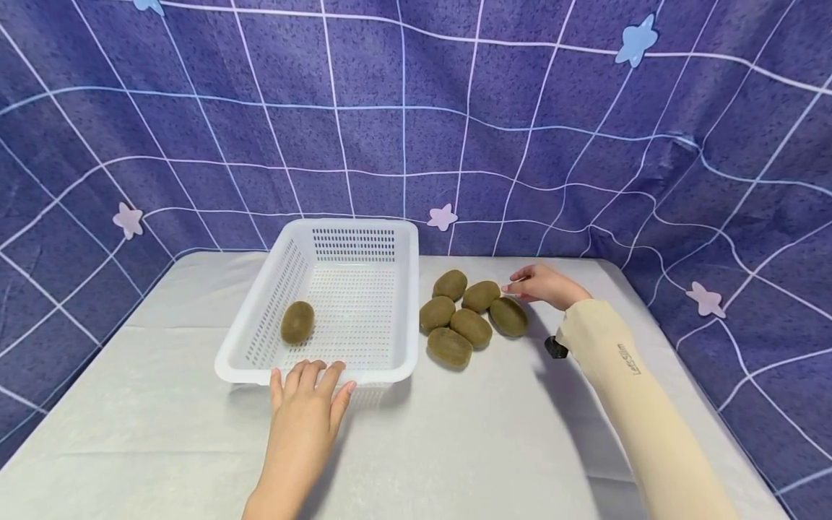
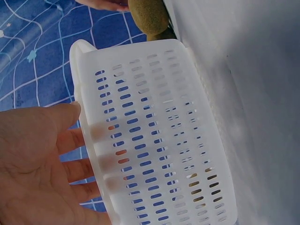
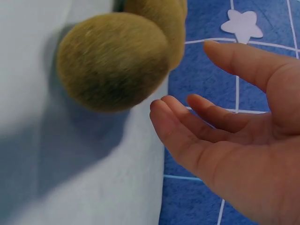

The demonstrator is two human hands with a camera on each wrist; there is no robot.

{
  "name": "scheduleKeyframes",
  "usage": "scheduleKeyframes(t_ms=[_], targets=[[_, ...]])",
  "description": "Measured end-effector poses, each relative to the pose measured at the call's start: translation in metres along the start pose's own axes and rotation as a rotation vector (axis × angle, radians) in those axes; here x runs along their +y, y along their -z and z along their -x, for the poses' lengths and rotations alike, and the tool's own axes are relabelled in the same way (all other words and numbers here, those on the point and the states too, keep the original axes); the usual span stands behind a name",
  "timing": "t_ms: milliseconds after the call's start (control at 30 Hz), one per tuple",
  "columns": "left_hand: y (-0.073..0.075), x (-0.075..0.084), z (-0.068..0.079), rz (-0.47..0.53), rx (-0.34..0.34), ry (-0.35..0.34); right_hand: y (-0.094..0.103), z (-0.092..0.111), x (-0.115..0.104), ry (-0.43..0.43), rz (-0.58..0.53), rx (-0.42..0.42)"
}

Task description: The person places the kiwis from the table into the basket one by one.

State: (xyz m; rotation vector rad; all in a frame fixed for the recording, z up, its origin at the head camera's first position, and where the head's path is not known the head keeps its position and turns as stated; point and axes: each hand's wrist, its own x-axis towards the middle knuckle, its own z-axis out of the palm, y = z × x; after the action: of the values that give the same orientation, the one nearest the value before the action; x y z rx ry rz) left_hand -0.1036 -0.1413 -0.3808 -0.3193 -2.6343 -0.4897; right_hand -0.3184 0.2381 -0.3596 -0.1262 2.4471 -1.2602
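A white plastic basket (image 1: 406,303) with slotted walls holds one brown kiwi (image 1: 297,323) near its left wall. My left hand (image 1: 302,408) holds the basket's near rim; through the slots in the left wrist view, fingertips show inside the wall, with the thumb at the rim. Several more kiwis (image 1: 471,328) lie in a cluster on the table to the right of the basket. Beside the rightmost kiwi (image 1: 509,317), my right hand (image 1: 542,285) hovers with thumb and fingers apart and nothing between them. In the right wrist view, a gap separates the fingertips from the nearest kiwi (image 3: 112,63).
A white cloth covers the table (image 1: 162,404). Behind and at both sides hangs a blue-purple curtain (image 1: 364,137) with grid lines and stars. A small black object (image 1: 555,347) shows beside the right wrist.
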Motion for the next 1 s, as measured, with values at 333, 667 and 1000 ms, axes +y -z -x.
scheduleKeyframes(t_ms=[333,667,1000], targets=[[0.000,0.000,0.001,0.004,-0.010,0.003,-0.001,0.003,0.012,-0.030,0.003,-0.089],[-0.001,0.000,0.001,0.003,0.000,0.004,-0.005,0.000,0.018,-0.106,-0.014,-0.179],[-0.001,-0.002,0.001,0.010,-0.019,0.007,-0.008,-0.003,0.018,-0.111,-0.038,-0.251]])
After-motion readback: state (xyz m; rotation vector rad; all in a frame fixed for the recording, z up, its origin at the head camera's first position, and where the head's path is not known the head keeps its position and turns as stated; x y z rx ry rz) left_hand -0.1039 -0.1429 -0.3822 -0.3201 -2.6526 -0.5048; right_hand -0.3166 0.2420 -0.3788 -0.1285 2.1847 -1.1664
